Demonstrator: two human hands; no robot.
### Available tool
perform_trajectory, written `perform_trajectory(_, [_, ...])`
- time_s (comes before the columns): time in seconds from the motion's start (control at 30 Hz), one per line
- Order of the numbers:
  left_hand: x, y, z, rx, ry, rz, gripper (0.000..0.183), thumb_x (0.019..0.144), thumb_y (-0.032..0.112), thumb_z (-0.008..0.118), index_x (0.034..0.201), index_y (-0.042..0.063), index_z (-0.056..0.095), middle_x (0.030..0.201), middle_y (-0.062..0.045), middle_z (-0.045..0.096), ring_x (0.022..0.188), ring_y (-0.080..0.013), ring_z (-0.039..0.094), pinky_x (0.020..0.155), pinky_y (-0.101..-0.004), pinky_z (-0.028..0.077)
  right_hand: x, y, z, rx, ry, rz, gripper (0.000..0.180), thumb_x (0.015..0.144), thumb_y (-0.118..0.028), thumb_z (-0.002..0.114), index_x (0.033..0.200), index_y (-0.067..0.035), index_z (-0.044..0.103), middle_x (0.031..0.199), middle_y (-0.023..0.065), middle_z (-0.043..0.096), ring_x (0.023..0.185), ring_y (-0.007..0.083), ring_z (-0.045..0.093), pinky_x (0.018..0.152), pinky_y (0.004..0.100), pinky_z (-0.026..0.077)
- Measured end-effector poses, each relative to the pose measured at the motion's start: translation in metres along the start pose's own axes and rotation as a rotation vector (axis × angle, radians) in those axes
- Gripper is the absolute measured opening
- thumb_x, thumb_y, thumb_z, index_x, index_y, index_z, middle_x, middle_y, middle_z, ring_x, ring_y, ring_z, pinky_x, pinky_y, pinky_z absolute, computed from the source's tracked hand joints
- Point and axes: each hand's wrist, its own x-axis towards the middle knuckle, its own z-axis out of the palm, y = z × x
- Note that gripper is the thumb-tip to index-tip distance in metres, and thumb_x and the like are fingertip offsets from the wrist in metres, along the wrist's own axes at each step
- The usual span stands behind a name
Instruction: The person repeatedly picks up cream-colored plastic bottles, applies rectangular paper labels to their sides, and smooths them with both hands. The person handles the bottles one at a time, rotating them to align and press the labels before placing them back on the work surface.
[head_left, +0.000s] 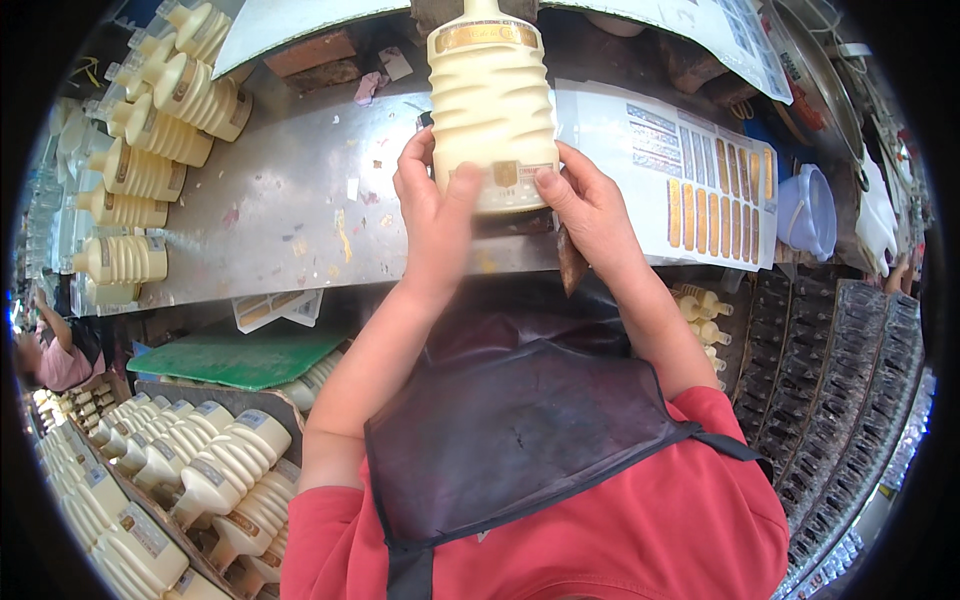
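Observation:
A cream-coloured ribbed bottle (489, 112) lies before me over the metal worktop (300, 225), its neck pointing away. It bears a gold label near the neck and a smaller label near the base. My left hand (439, 202) holds the bottle's left side, thumb on the lower front and a little blurred. On the right side my right hand (589, 199) grips the lower corner, its thumb on the small label. The fingers behind the bottle are hidden. Below my right palm a pointed brown piece (571, 262) juts out past the worktop's edge.
Similar bottles (202, 97) line the worktop's left end. Label sheets (697, 187) lie at right, beside a lilac bucket (807, 212). Crates of bottles (232, 450) and a green board (240, 352) are at lower left. Dark racks (825, 390) stand at right. Another person (71, 349) is far left.

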Motion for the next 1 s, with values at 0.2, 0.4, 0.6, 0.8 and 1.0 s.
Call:
perform_trajectory(0.2, [0.002,0.006,-0.003,-0.071,0.028,-0.025,0.08,0.094,0.039,0.068,0.151,-0.004,0.033,0.141,-0.023,0.041,0.131,-0.0322,0.041,0.116,-0.0454,0.033,-0.003,-0.02,-0.003,0.068,-0.03,0.123,0.047,0.102,-0.035,0.066,0.133,0.0,0.063,0.08,0.0005,0.063,0.074,0.007,0.056,0.069,0.0254,0.048])
perform_trajectory(0.4, [0.005,0.014,0.003,0.113,0.041,-0.031,0.087,0.086,0.037,0.075,0.15,-0.004,0.033,0.14,-0.026,0.043,0.132,-0.0353,0.041,0.115,-0.0465,0.033,-0.002,-0.008,0.005,0.029,0.037,0.044,0.044,0.102,-0.031,0.066,0.132,0.001,0.064,0.081,0.0003,0.064,0.074,0.0064,0.056,0.069,0.0251,0.048])
perform_trajectory(0.6, [0.005,0.013,0.005,0.126,0.041,-0.003,0.085,0.086,0.035,0.075,0.15,-0.004,0.034,0.139,-0.025,0.043,0.131,-0.0354,0.04,0.115,-0.0469,0.034,-0.001,-0.004,0.006,0.099,0.036,0.02,0.042,0.101,-0.028,0.066,0.132,0.0,0.064,0.084,0.0001,0.065,0.077,0.0054,0.056,0.07,0.0242,0.048])
perform_trajectory(0.8, [0.005,0.011,0.002,0.123,0.028,-0.013,0.08,0.091,0.037,0.069,0.151,-0.002,0.034,0.139,-0.025,0.044,0.13,-0.0346,0.04,0.115,-0.047,0.033,0.0,-0.001,0.002,0.081,0.022,0.038,0.043,0.102,-0.029,0.065,0.133,0.0,0.064,0.084,-0.001,0.064,0.076,0.0052,0.054,0.07,0.0237,0.047])
perform_trajectory(1.0, [0.005,0.009,0.001,0.131,0.0,0.021,0.076,0.096,0.041,0.063,0.153,0.0,0.034,0.139,-0.024,0.044,0.131,-0.034,0.037,0.116,-0.0478,0.03,0.001,0.0,0.003,0.057,0.04,0.011,0.041,0.104,-0.03,0.062,0.132,0.0,0.065,0.087,-0.0005,0.066,0.075,0.0053,0.055,0.068,0.0235,0.048])
